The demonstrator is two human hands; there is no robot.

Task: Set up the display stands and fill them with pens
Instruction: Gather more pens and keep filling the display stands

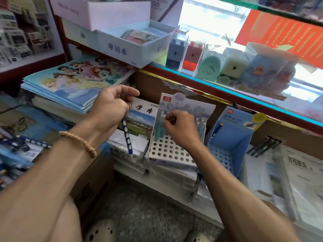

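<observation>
While the left hand (111, 105) curls around a dark blue pen with white dots (126, 136), tip hanging down toward 6 o'clock, the right hand (181, 128) is over at the pale purple display stand (172, 151), fingers pinched on one of the teal pens (160, 131) standing in the back rows. So both sets of fingers are closed on pens, neither spread. Most of the stand's holes toward the front show open, only the rows up at 12 o'clock have pens in them, right against the printed backing card.

Just to 3 o'clock of that stand sits a second one, a blue display stand (230, 145), with a single dark blue pen (216, 131) leaning in its left corner. Both stands rest on stacks of wrapped notebooks (125, 145).

Out at 9 o'clock there's a loose pile of more blue dotted pens (26, 142), pretty blurry. Up at 1 o'clock, a row of pencil sharpeners (209, 62) sits on the glass worktop (262, 95). A beaded bracelet (79, 143) is on the left wrist.
</observation>
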